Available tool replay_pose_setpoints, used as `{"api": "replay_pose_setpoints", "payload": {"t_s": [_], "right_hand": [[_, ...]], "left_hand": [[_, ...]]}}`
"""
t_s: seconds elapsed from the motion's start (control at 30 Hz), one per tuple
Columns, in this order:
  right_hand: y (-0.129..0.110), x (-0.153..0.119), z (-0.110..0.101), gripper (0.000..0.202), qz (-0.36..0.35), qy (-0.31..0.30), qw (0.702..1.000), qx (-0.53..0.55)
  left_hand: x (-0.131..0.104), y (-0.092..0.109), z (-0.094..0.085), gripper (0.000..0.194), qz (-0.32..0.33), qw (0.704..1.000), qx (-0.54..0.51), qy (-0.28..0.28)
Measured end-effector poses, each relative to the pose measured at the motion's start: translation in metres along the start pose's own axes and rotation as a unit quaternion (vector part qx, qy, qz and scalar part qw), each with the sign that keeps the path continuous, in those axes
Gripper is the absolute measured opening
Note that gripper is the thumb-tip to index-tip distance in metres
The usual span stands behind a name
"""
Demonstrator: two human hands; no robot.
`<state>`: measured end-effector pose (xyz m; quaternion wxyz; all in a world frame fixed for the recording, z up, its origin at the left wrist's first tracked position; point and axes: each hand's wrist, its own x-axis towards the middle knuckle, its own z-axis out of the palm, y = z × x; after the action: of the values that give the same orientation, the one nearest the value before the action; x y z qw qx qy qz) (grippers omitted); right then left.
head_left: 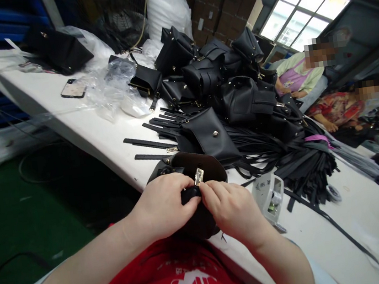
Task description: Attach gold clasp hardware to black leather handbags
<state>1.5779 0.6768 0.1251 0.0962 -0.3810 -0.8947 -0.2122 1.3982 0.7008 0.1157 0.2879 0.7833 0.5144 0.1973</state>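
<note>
A black bag [209, 165] with a brown inner flap sits at the table's near edge, against the red apron. My left hand [169, 204] is closed on its black material, thumb and fingers pinching just below a gold metal buckle [199, 176]. From the right, my right hand [230, 206] pinches at the lower end of that buckle, its fingertips nearly touching my left thumb. The part between the fingertips is mostly hidden. Another black bag [214, 134] with a gold stud lies just beyond, beside several loose black straps [148, 142].
Several black bags [202, 76] are heaped on the white table [98, 130]. A phone [73, 88] and clear plastic [114, 89] lie at left. A tape dispenser [268, 196] and a strap bundle [310, 168] are at right. Two people [293, 74] sit at the far right.
</note>
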Motion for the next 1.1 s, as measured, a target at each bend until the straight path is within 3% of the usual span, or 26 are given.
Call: {"api": "replay_pose_setpoints", "payload": {"t_s": [0.4, 0.67, 0.93, 1.1], "right_hand": [[0.011, -0.005, 0.004, 0.014, 0.102, -0.008, 0.984, 0.145], [0.002, -0.004, -0.004, 0.019, 0.105, -0.115, 0.987, 0.048], [-0.013, 0.003, -0.017, 0.018, 0.093, -0.137, 0.986, -0.016], [-0.013, 0.001, -0.013, 0.015, 0.067, -0.104, 0.992, -0.035]], "left_hand": [[0.001, -0.004, 0.003, 0.026, 0.006, 1.0, 0.01, 0.012], [0.0, 0.003, 0.005, 0.025, 0.007, 0.999, 0.04, 0.005], [0.001, 0.009, 0.003, 0.021, 0.008, 1.0, 0.03, 0.004], [0.0, 0.007, 0.006, 0.022, 0.017, 1.0, 0.025, 0.004]]}}
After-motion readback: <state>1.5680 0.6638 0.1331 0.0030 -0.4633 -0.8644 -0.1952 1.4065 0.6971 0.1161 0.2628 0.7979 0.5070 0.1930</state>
